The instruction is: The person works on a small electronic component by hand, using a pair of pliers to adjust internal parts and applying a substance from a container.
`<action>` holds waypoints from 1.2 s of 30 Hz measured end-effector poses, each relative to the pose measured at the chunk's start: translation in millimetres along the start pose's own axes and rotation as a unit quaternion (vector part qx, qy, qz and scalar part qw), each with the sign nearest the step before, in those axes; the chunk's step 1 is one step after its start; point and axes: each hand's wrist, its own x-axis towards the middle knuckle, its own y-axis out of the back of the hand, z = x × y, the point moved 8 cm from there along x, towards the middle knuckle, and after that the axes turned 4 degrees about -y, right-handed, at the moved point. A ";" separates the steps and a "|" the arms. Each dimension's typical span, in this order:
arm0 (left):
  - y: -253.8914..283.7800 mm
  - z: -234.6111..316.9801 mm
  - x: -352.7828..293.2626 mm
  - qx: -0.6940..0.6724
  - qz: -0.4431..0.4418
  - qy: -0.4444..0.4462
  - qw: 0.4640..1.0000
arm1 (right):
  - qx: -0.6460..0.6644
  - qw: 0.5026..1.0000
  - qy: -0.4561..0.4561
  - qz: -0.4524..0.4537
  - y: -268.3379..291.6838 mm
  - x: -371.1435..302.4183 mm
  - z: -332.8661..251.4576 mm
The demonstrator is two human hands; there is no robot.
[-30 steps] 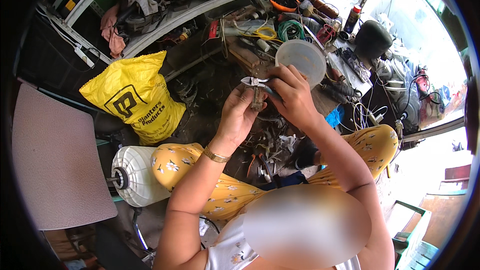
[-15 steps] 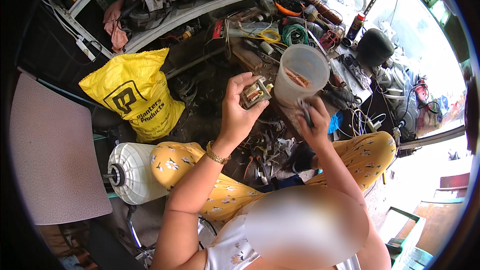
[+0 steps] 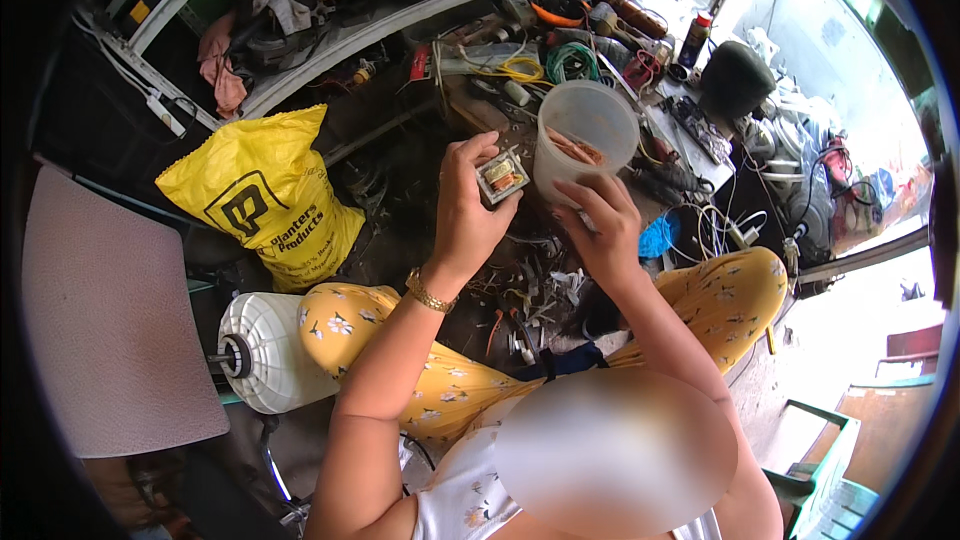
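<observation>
My left hand [image 3: 470,202] grips a small transformer [image 3: 502,176] between thumb and fingers. Its squarish grey metal core surrounds a pale and copper-coloured winding. Close in front of the translucent plastic tub [image 3: 556,168], my right hand [image 3: 602,222] has its fingers loosely bent and apart, and no object shows in it. Whether its fingertips touch the tub's wall I cannot tell. Reddish-brown copper pieces [image 3: 576,148] lie inside the tub.
Scraps and bits of wire [image 3: 535,295] litter the floor between my legs. A yellow sack [image 3: 285,195] and a white ribbed drum [image 3: 275,350] stand to the left. Cables, tools and a spray can [image 3: 693,40] crowd the bench behind the tub.
The dark tool in my right hand is out of sight now, and its fingers have loosened and shifted left. My left hand has turned the transformer and moved slightly left.
</observation>
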 end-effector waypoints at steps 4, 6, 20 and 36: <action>-1.9 13.3 5.8 0.012 -0.015 -0.053 0.998 | 0.100 0.993 0.055 -0.034 -17.0 30.1 -24.3; -2.1 19.3 6.0 0.029 -0.028 -0.069 0.997 | 0.104 0.991 0.057 -0.055 -20.7 30.1 -22.5; -27.0 -31.6 -6.7 -0.470 0.064 0.196 0.858 | 0.239 0.960 -0.111 -0.096 -38.4 57.3 -7.2; -21.8 -10.9 34.1 -0.370 -0.001 0.114 0.922 | 0.395 0.871 -0.221 -0.191 -33.8 89.6 24.7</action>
